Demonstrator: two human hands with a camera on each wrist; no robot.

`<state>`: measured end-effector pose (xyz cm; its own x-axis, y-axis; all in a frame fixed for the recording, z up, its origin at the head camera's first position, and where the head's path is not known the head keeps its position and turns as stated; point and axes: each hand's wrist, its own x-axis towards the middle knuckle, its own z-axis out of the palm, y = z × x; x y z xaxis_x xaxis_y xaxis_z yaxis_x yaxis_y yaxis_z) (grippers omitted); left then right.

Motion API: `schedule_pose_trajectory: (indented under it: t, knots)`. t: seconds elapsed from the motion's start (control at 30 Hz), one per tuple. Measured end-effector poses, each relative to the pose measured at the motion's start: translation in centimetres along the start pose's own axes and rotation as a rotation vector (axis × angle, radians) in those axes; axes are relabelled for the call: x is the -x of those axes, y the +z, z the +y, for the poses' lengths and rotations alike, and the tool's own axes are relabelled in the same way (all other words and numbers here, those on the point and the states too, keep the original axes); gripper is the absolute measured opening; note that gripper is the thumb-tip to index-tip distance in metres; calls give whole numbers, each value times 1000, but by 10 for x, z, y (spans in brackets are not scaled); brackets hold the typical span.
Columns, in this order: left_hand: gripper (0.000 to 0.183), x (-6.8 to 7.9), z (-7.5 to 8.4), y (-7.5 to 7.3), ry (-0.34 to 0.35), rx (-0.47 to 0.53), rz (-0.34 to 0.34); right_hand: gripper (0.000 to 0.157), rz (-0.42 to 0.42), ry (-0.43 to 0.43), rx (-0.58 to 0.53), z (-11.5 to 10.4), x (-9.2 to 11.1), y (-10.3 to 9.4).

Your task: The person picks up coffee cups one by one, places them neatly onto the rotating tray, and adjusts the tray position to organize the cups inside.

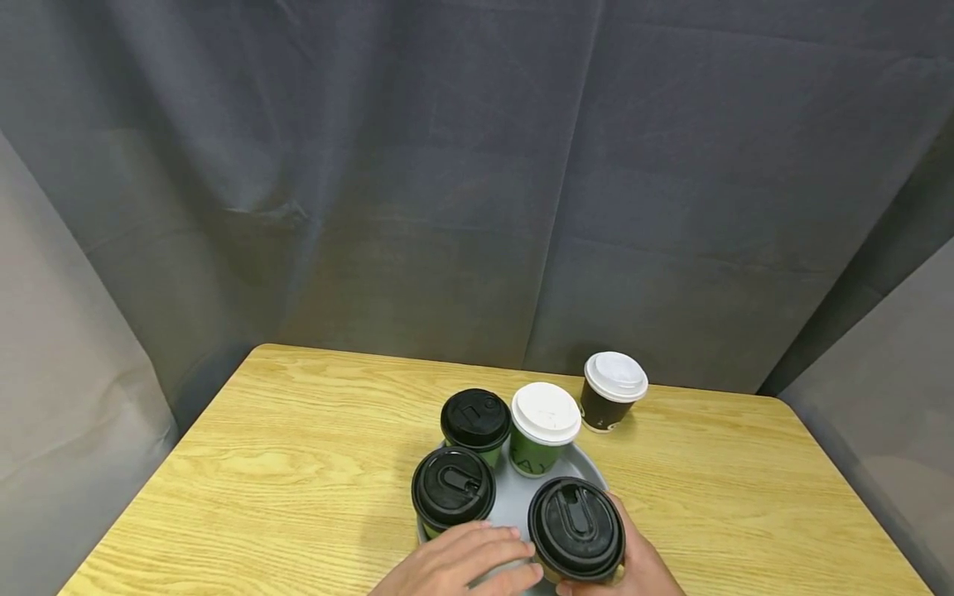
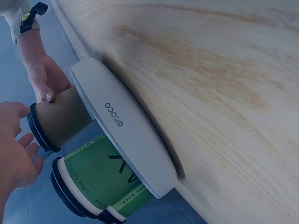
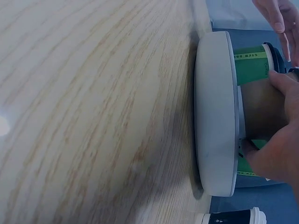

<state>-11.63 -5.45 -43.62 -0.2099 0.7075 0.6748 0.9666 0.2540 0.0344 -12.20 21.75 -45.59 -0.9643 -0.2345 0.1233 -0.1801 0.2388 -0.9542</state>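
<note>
My right hand (image 1: 643, 563) grips a brown paper coffee cup (image 3: 264, 109) by its side. Its black lid (image 1: 576, 530) faces up, and the cup stands at the near right part of a round grey tray (image 1: 514, 501). My left hand (image 1: 465, 563) hovers at the left of that cup, fingers extended and spread close to the lid; whether they touch it I cannot tell. Also on the tray are two green cups with black lids, a near-left cup (image 1: 453, 488) and a back-left cup (image 1: 475, 418), and a green cup with a white lid (image 1: 546, 414).
Behind the tray to the right, a dark cup with a white lid (image 1: 613, 389) stands on the wooden table (image 1: 298, 463). A grey curtain (image 1: 417, 190) hangs along the table's back edge, with lighter cloth at both sides.
</note>
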Motion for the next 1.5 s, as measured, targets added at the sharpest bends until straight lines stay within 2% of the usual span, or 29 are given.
schedule_pose_trajectory:
  t: [0.1,0.23,0.47,0.73,0.97,1.1,1.27,1.5]
  knots:
    - [39,0,2,0,-14,11,5,87,-45,9,-49,-2,-2,2]
    - [39,0,4,0,-33,22,5,86,-84,-23,-83,1,-4,5]
    - [40,-3,2,-3,-46,7,-34,79,-156,-241,-36,12,-8,8]
    - [44,-4,-1,-1,9,-13,-31,81,-156,-171,-43,12,-9,15]
    - [46,-5,-2,1,45,-30,-42,82,-213,-296,-14,19,-11,17]
    - [46,-5,-3,3,59,-46,-46,82,-218,-285,-23,19,-11,17]
    - [46,-3,-4,5,65,-36,-49,87,-211,-307,26,21,-13,17]
    - [44,-2,-6,10,111,-34,-38,86,-211,-318,26,20,-12,16]
